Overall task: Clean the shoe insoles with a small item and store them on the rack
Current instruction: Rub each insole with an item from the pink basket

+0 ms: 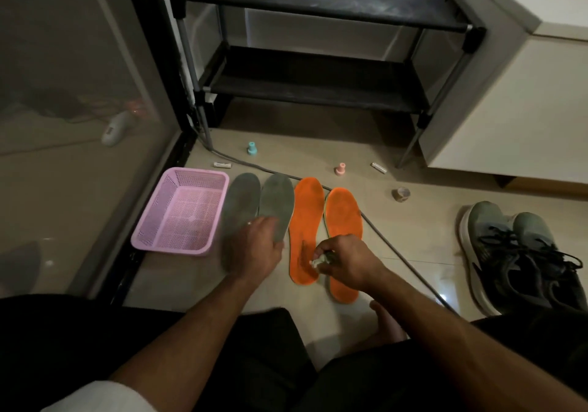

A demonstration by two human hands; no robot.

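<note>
Two grey insoles [276,201] and two orange insoles [342,217] lie side by side on the floor in front of a black two-shelf rack [318,23]. My left hand [257,244] lies over the heel ends of the grey pair, fingers on the right grey insole; motion blur hides the grip. My right hand [345,260] pinches a small crumpled white wipe [318,262] over the heel ends of the orange pair, at the gap between them.
A pink plastic basket [181,211] stands left of the insoles. A grey cable [381,236] runs across the floor under the orange pair. Dark sneakers [515,252] sit at the right, a tape roll [401,194] and small stoppers behind. A white cabinet [509,93] flanks the rack.
</note>
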